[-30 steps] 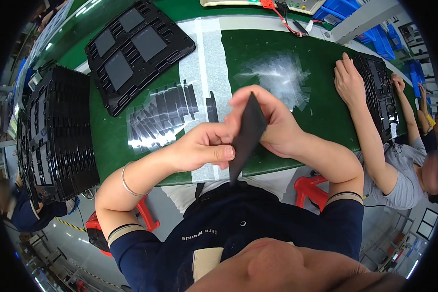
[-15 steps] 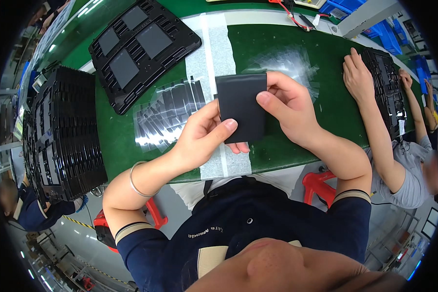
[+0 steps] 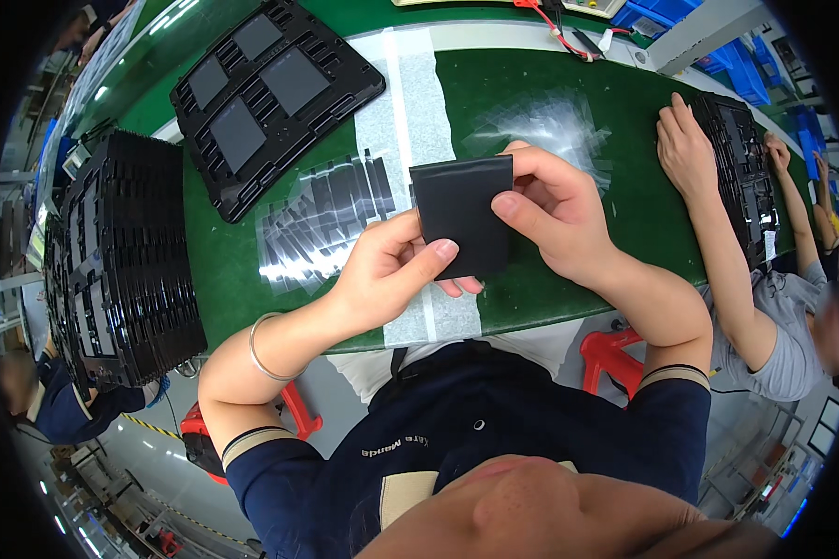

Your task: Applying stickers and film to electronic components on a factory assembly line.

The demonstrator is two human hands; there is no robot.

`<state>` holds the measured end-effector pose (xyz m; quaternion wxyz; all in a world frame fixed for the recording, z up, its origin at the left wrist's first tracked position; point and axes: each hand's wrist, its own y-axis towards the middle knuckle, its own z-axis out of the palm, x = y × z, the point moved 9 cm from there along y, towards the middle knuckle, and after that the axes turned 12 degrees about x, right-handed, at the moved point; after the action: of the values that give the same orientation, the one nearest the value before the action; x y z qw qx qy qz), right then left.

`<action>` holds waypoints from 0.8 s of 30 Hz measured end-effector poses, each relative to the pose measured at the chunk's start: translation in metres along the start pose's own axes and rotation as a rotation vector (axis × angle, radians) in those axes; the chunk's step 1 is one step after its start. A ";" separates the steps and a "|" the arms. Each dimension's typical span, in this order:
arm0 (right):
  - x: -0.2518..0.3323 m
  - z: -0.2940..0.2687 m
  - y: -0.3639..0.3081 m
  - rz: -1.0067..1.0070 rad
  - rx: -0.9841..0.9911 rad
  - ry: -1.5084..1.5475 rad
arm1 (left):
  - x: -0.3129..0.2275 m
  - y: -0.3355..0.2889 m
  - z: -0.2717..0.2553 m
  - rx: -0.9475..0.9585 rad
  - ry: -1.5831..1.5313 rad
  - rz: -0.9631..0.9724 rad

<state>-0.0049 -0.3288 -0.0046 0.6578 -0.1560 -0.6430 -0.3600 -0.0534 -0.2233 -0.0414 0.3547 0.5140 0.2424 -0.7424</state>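
Between my two hands is a flat black rectangular piece (image 3: 464,219), like a battery pouch or panel, raised above the green bench. My left hand (image 3: 396,265) grips its lower left edge, thumb on the front face and fingers behind. At its upper right, my right hand (image 3: 555,210) pinches the edge with the thumb in front; the other fingers are partly hidden behind. Just left of the left hand lie clear film strips with black bands (image 3: 326,219). Beyond the right hand is a loose pile of clear film pieces (image 3: 550,126).
A black tray (image 3: 322,116) with several dark grey panels lies far left. Tall stacked black trays (image 3: 140,261) stand at the left edge. On the right, a co-worker's hand (image 3: 688,149) rests by another black tray (image 3: 732,158). White strip (image 3: 403,84) crosses the green bench (image 3: 615,84).
The black piece has tilted, its top edge now lower and its face foreshortened. Both hands keep their hold, with the right fingers shifting slightly at the upper edge.
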 end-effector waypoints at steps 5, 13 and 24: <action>-0.001 0.000 0.000 0.022 -0.004 -0.008 | -0.001 0.000 0.001 -0.001 -0.002 -0.010; -0.003 -0.001 0.000 0.049 -0.016 -0.022 | 0.001 0.000 0.000 0.003 0.004 -0.010; -0.003 0.000 0.000 0.039 -0.003 -0.009 | 0.003 0.000 0.000 0.006 -0.002 -0.019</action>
<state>-0.0048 -0.3281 -0.0071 0.6616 -0.1709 -0.6422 -0.3474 -0.0541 -0.2235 -0.0441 0.3463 0.5119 0.2448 -0.7471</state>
